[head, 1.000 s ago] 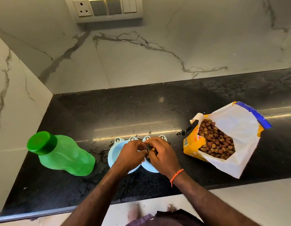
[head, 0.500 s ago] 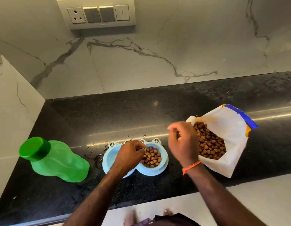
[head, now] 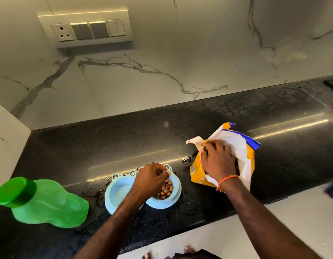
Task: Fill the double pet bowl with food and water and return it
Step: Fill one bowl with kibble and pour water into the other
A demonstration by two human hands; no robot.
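The light blue double pet bowl [head: 113,200] sits near the front of the black counter [head: 124,143]. Its right cup holds brown kibble [head: 166,190]; the left cup looks pale and is partly hidden by my arm. My left hand [head: 150,180] rests over the middle of the bowl, fingers curled onto its back rim. My right hand [head: 218,161] is pushed into the mouth of the yellow, white and blue food bag [head: 244,152], which lies right of the bowl. Its fingertips are hidden inside the bag.
A green bottle [head: 49,204] with a green cap lies on its side left of the bowl. Water drops [head: 98,193] wet the counter by the bowl. Marble walls close off the back and left, with a switch panel [head: 87,28] above. The counter's front edge runs close below the bowl.
My right hand has left the bowl, moved right and gone into the food bag. The left hand has stayed on the bowl, and kibble now shows in the right cup.
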